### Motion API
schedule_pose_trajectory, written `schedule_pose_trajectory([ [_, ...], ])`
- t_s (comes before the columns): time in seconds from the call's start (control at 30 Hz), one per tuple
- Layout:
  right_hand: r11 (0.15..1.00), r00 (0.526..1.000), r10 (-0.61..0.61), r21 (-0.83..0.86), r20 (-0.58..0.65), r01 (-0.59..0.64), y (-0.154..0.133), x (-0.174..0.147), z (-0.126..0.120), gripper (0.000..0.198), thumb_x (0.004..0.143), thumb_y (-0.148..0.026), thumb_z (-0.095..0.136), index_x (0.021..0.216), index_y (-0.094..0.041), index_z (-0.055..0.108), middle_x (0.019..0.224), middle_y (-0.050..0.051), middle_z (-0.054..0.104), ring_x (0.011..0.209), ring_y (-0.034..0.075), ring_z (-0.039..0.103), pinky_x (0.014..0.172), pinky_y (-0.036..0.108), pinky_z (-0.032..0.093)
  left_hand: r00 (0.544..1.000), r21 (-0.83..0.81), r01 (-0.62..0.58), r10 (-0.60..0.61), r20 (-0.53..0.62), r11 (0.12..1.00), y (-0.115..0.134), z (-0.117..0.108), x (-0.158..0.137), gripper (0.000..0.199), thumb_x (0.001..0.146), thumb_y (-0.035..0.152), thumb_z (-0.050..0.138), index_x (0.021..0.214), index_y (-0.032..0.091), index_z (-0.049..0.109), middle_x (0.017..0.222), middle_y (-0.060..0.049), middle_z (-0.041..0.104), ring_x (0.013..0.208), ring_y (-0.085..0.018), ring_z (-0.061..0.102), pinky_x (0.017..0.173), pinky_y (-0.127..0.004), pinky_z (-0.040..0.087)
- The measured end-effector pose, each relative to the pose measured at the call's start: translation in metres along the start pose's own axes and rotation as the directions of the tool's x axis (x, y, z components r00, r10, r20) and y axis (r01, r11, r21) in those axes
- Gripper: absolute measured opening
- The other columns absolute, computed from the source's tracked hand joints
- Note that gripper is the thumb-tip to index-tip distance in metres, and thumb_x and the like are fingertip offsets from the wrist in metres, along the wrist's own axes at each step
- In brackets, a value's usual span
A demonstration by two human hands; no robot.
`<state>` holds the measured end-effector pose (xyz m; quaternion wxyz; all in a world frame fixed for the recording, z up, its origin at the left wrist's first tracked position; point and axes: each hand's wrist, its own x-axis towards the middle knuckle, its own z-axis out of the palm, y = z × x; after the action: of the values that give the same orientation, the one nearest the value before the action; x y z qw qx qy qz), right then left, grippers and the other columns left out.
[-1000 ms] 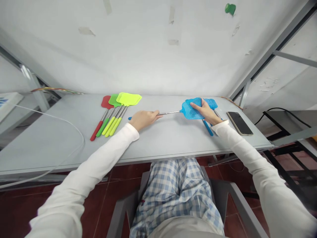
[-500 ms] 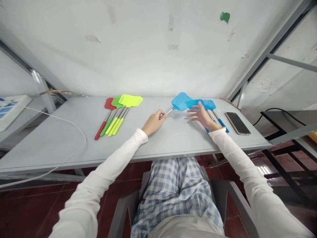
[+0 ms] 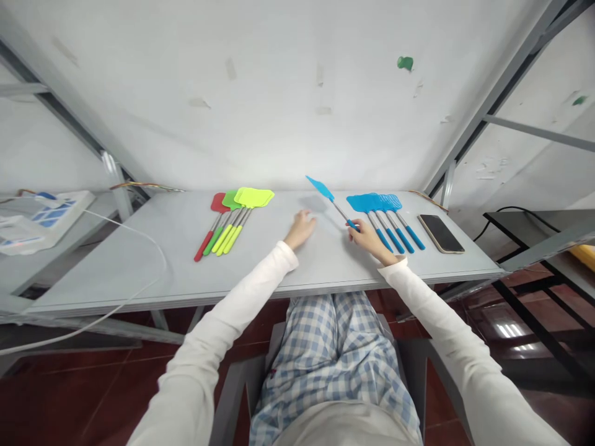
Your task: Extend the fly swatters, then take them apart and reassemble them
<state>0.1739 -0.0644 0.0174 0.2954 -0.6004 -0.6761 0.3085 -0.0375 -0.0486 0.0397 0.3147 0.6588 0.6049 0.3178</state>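
My right hand (image 3: 365, 236) is closed on the blue handle of a fly swatter (image 3: 341, 211), held at a slant with its blue head up and to the left, above the table. Beside it, to the right, several blue fly swatters (image 3: 383, 217) lie in an overlapping row with their handles toward me. My left hand (image 3: 300, 229) is over the table to the left of the held swatter, holding nothing, fingers loosely bent and apart. Farther left lie a red fly swatter (image 3: 203, 246), a green fly swatter (image 3: 212, 240) and yellow-green fly swatters (image 3: 232, 238), heads overlapping.
A smartphone (image 3: 441, 233) lies at the right end of the grey table (image 3: 279, 269). A white cable (image 3: 158, 248) crosses the left end. Behind stands a white wall (image 3: 288, 148), with metal frame posts (image 3: 449, 186) at the sides. A white-and-blue object (image 3: 56, 217) sits at far left.
The held blue swatter has passed from my left hand on its shaft to my right hand on its handle. Its head has risen and swung left. My left hand has let go.
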Motion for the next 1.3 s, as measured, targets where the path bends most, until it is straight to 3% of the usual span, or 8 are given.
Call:
schedule_pose_trajectory([
  [0.1, 0.962, 0.992, -0.015, -0.272, -0.123, -0.019, 0.014, -0.005, -0.011, 0.024, 0.090, -0.027, 0.037, 0.108, -0.014, 0.048, 0.074, 0.007, 0.066, 0.069, 0.019, 0.062, 0.063, 0.027, 0.044, 0.962, 0.390, 0.111, -0.001, -0.273, 0.914, -0.039, -0.040, -0.005, 0.045, 0.088, 0.024, 0.041, 0.131, 0.009, 0.043, 0.140, -0.026, 0.040, 0.131, -0.032, 0.042, 0.106, -0.047, 0.034],
  [0.23, 0.835, 0.935, -0.154, -0.548, -0.318, -0.049, 0.024, -0.014, -0.007, 0.023, 0.089, -0.017, 0.034, 0.105, -0.008, 0.048, 0.083, 0.018, 0.066, 0.076, 0.027, 0.062, 0.067, 0.034, 0.044, 0.879, 0.536, 0.331, -0.047, -0.474, 0.776, -0.085, -0.090, -0.019, 0.044, 0.085, 0.021, 0.041, 0.126, 0.006, 0.050, 0.134, -0.028, 0.042, 0.127, -0.041, 0.041, 0.101, -0.053, 0.034],
  [0.43, 0.746, 0.882, -0.278, -0.663, -0.381, -0.052, 0.031, -0.020, 0.005, 0.033, 0.081, 0.000, 0.030, 0.109, -0.004, 0.048, 0.088, 0.019, 0.063, 0.083, 0.027, 0.059, 0.078, 0.039, 0.043, 0.949, 0.685, 0.238, -0.013, -0.316, 0.688, -0.117, -0.114, -0.034, 0.044, 0.087, 0.031, 0.042, 0.125, 0.014, 0.055, 0.122, -0.022, 0.051, 0.118, -0.037, 0.047, 0.097, -0.047, 0.038],
  [0.77, 0.692, 0.900, -0.216, -0.710, -0.378, -0.132, 0.036, -0.023, 0.007, 0.028, 0.087, -0.021, 0.045, 0.111, -0.008, 0.050, 0.101, 0.019, 0.058, 0.088, 0.028, 0.057, 0.074, 0.035, 0.041, 0.929, 0.680, 0.298, -0.039, -0.368, 0.670, -0.112, -0.113, -0.011, 0.041, 0.080, 0.041, 0.051, 0.108, 0.013, 0.062, 0.117, -0.022, 0.057, 0.113, -0.036, 0.051, 0.094, -0.046, 0.040],
  [0.97, 0.672, 0.837, -0.294, -0.723, -0.462, -0.163, 0.035, -0.018, 0.010, 0.027, 0.083, -0.014, 0.040, 0.106, -0.006, 0.054, 0.101, 0.022, 0.057, 0.098, 0.034, 0.052, 0.079, 0.043, 0.040, 0.953, 0.706, 0.239, -0.021, -0.303, 0.667, -0.105, -0.103, -0.012, 0.031, 0.077, 0.036, 0.055, 0.096, 0.013, 0.064, 0.110, -0.020, 0.060, 0.109, -0.036, 0.054, 0.091, -0.046, 0.042],
  [1.03, 0.676, 0.829, -0.368, -0.733, -0.420, -0.071, 0.027, -0.019, 0.013, 0.028, 0.086, -0.017, 0.040, 0.108, -0.008, 0.055, 0.108, 0.023, 0.056, 0.102, 0.035, 0.051, 0.082, 0.046, 0.041, 0.978, 0.706, 0.123, 0.038, -0.207, 0.697, -0.098, -0.092, -0.020, 0.024, 0.078, 0.034, 0.055, 0.092, 0.016, 0.063, 0.105, -0.016, 0.062, 0.103, -0.031, 0.058, 0.089, -0.041, 0.044],
  [1.13, 0.617, 0.830, -0.526, -0.755, -0.184, 0.223, 0.008, -0.020, 0.022, 0.035, 0.091, -0.021, 0.038, 0.120, -0.011, 0.054, 0.127, 0.021, 0.052, 0.115, 0.034, 0.049, 0.094, 0.048, 0.039, 0.990, 0.670, -0.058, 0.131, -0.059, 0.740, -0.080, -0.070, -0.036, 0.021, 0.082, 0.035, 0.053, 0.093, 0.018, 0.060, 0.101, -0.010, 0.062, 0.092, -0.024, 0.061, 0.079, -0.034, 0.045],
  [1.3, 0.415, 0.708, -0.688, -0.714, 0.160, 0.564, -0.014, -0.001, 0.035, 0.045, 0.093, -0.018, 0.037, 0.138, -0.014, 0.044, 0.150, 0.015, 0.038, 0.140, 0.029, 0.031, 0.111, 0.048, 0.028, 0.934, 0.608, -0.334, 0.339, 0.111, 0.721, -0.048, -0.047, -0.047, 0.018, 0.090, 0.034, 0.046, 0.098, 0.021, 0.055, 0.100, -0.005, 0.063, 0.081, -0.018, 0.061, 0.063, -0.029, 0.040],
])
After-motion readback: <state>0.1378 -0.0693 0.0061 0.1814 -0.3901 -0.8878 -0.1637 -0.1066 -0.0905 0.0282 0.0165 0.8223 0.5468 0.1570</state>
